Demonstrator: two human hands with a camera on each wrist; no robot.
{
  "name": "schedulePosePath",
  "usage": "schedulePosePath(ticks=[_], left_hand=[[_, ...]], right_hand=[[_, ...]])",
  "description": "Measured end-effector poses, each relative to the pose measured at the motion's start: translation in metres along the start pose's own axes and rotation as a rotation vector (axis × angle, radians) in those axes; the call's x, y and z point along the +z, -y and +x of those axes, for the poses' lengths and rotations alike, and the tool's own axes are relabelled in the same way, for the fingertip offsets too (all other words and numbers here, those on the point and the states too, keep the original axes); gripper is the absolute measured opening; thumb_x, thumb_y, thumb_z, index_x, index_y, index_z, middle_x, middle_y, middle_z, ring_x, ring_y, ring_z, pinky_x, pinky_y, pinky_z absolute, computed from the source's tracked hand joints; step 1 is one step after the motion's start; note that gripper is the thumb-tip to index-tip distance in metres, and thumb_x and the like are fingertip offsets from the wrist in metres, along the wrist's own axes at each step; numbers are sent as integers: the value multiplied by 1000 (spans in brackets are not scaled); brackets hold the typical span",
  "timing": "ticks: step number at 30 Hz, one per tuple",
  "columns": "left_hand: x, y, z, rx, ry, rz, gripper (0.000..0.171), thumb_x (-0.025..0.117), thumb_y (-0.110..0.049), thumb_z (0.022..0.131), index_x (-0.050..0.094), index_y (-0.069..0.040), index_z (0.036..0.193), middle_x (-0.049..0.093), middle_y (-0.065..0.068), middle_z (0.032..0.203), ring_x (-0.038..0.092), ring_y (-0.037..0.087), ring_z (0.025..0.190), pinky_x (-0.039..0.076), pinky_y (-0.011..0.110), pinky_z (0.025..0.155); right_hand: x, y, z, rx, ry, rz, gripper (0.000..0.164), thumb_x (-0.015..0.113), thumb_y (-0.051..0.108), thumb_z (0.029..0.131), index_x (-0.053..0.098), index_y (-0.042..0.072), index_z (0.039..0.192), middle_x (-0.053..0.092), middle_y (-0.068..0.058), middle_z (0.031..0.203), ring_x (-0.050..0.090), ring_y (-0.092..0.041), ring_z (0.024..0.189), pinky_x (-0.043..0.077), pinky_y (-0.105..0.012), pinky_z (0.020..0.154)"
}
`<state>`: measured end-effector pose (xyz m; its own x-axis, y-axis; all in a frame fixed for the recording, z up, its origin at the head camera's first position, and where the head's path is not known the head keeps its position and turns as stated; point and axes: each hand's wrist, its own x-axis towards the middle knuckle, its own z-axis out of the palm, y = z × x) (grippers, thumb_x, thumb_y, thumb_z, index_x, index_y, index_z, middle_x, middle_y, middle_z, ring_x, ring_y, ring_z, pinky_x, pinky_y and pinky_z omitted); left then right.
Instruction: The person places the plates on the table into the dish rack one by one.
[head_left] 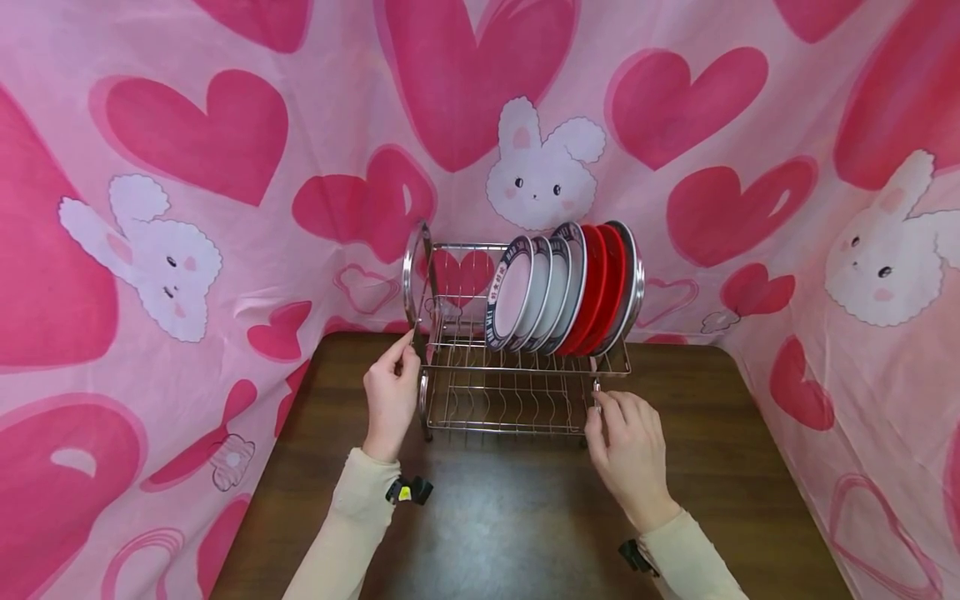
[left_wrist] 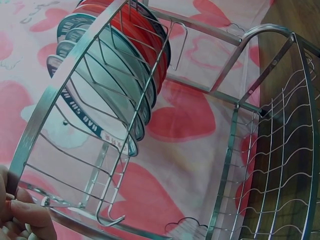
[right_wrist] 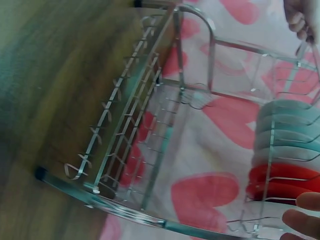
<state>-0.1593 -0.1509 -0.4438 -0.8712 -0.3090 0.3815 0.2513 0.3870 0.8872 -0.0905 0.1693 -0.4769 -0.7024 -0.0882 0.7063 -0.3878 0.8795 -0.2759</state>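
Observation:
A two-tier metal dish rack (head_left: 495,368) stands on the brown table. My left hand (head_left: 392,387) grips its upper frame at the front left corner. Up close in the left wrist view, thumb and fingers (left_wrist: 32,212) pinch the end of the flat rail. At the front right post, below the upper tier, my right hand (head_left: 630,437) has its fingertips right at the metal, fingers loosely bent. White plates with dark patterned rims (head_left: 512,292) stand upright on the upper tier's right half, beside two red plates (head_left: 594,287) and another dark-rimmed plate at the right end.
The lower tier (head_left: 510,430) has wavy wire dividers and bears no dishes. A pink cloth (head_left: 345,108) with hearts and rabbits hangs behind and along both sides. The brown tabletop (head_left: 510,508) spreads out before the rack. Dark wrist cameras (head_left: 411,491) sit on both cuffs.

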Motion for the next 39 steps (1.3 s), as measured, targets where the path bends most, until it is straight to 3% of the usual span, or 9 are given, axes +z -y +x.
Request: schedulePosePath(ticks=[11,16,23,28,33,39], left_hand=[[0,0,0,-14,11,-6,32,58,-8,102,72,-6,131,51,6,72,38,16,56,32,23,50],[1,-1,1,-2,-4,5,32,59,-7,101,74,-5,129,54,6,74,37,10,56,31,23,51],[-3,-1,3,8,12,10,30,59,-5,100,75,-4,125,57,7,76,40,8,59,32,22,55],[-9,-1,4,6,59,26,29,61,-7,101,74,-5,126,58,7,77,44,11,61,35,24,58],[-15,4,4,2,95,10,28,67,-14,101,73,-6,127,69,11,85,56,14,73,43,23,66],[-22,13,-5,6,91,-16,31,68,-19,102,69,-6,130,69,12,91,58,14,79,45,18,70]], right_hand=[[17,-9,-19,-2,30,-41,62,36,48,107,68,-1,129,68,-26,125,57,-48,119,42,-64,100],[22,-12,-26,1,58,-75,76,35,64,104,67,1,135,65,-26,133,54,-50,125,31,-70,109],[27,-13,-36,12,82,-85,85,36,73,100,65,2,138,62,-27,137,51,-51,130,26,-73,111],[31,-15,-41,46,134,-100,89,32,77,98,63,5,140,59,-27,141,46,-52,134,22,-74,112],[32,-18,-45,75,172,-122,92,28,79,98,61,6,142,56,-28,143,44,-53,136,22,-75,112],[31,-21,-46,102,189,-87,86,30,73,101,59,5,144,54,-29,147,42,-54,138,21,-74,113]])
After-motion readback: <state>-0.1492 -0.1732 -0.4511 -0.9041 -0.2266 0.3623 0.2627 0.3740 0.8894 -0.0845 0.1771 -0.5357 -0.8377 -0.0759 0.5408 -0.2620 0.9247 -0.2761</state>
